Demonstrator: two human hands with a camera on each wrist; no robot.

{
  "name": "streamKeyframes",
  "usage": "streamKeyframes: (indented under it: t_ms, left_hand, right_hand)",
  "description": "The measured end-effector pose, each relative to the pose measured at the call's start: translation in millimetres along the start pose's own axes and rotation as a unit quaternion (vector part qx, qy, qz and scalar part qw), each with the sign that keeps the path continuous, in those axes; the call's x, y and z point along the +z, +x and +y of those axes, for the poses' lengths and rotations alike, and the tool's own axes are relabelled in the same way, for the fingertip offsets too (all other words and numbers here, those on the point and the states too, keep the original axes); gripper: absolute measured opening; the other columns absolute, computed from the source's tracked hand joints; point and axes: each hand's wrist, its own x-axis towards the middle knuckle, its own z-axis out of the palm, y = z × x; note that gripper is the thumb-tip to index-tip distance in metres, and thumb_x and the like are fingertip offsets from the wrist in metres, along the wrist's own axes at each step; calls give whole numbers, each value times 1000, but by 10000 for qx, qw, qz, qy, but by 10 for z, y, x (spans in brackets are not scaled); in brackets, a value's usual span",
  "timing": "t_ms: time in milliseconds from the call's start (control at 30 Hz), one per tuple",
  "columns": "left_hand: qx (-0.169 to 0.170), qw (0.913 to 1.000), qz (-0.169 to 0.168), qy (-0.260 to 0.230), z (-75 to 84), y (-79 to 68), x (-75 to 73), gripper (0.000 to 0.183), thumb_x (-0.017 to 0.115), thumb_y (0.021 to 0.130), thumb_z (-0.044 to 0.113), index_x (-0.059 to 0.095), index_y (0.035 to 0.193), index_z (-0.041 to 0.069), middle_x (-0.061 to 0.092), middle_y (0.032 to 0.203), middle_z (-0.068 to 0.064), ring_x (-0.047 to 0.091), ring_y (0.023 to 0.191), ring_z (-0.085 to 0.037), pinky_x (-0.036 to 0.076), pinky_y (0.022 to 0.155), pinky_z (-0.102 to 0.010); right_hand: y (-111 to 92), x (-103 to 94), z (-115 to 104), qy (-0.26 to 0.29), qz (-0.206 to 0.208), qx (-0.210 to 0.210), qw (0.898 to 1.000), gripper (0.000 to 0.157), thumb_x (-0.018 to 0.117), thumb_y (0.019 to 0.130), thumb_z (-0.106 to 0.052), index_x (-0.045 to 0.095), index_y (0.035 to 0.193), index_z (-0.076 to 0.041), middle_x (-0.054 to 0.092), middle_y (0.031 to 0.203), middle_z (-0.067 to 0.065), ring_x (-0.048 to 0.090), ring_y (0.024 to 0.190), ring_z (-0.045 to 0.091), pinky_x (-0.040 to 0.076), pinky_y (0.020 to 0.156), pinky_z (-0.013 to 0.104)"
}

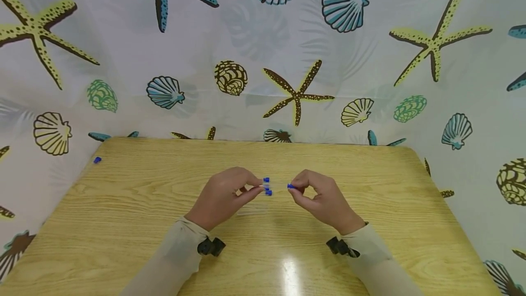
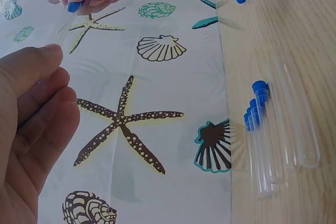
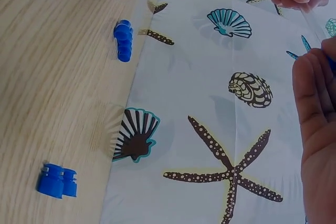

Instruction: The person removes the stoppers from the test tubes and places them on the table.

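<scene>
A clear test tube spans the gap between the two hands. My left hand pinches it between thumb and fingertips. A small blue cap is pinched by my right hand, in line with the tube's far end; whether cap and tube touch, I cannot tell. In the left wrist view, several tubes with blue caps lie side by side on the table. Uncapped clear tubes lie right beside them. The right wrist view shows these caps in a row.
Two loose blue caps stand close together on the wooden table. Another small blue piece lies near the table's far left corner. Behind the table hangs a white cloth printed with shells and starfish.
</scene>
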Motion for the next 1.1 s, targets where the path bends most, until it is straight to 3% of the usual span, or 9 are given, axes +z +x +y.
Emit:
streamKeyframes:
  t_ms: [100,400,533,800,933,1100]
  left_hand:
    - [5,10000,4,7,6,1,-2,14,82,91,16,78,104,15,75,98,3,66,79,-5,58,64,-23]
    - [11,10000,-54,-46,-14,5,-18,15,80,92,14,76,106,17,74,101,6,60,78,-3,52,65,-22]
    - [-2,10000,-92,-14,-16,-2,-7,14,81,91,15,76,105,17,74,101,4,64,80,-4,56,65,-24]
    - [-69,9999,-73,-108,-12,-6,-14,13,79,92,15,76,105,17,74,101,5,66,84,-5,56,69,-24]
    - [-47,9999,-133,-6,-21,-9,-1,13,79,93,16,76,105,15,74,101,4,68,86,-6,58,73,-25]
    - [-98,9999,-94,44,-26,-8,6,13,80,92,15,76,104,14,74,100,4,69,87,-6,59,74,-26]
  right_hand:
    - [-1,10,4,-41,19,-39,10000,8,63,105,-17,66,102,-10,70,96,1,63,78,9,56,68,24]
    - [-7,-50,19,165,-225,-48,9996,9,63,105,-17,66,102,-10,71,100,6,69,90,15,59,80,30]
    - [0,-31,25,158,-172,9,9997,1,66,102,-10,66,102,-11,71,99,5,66,84,12,57,74,27]
    - [7,-23,-11,592,-151,167,9980,21,69,94,9,65,98,-11,70,95,9,65,83,16,57,75,30]
    - [4,-4,-9,567,-101,275,9980,23,69,93,11,66,99,-11,70,94,7,60,77,14,54,69,28]
    - [6,-18,-6,789,-213,385,9959,24,67,94,12,66,98,-11,70,96,8,65,82,16,57,76,30]
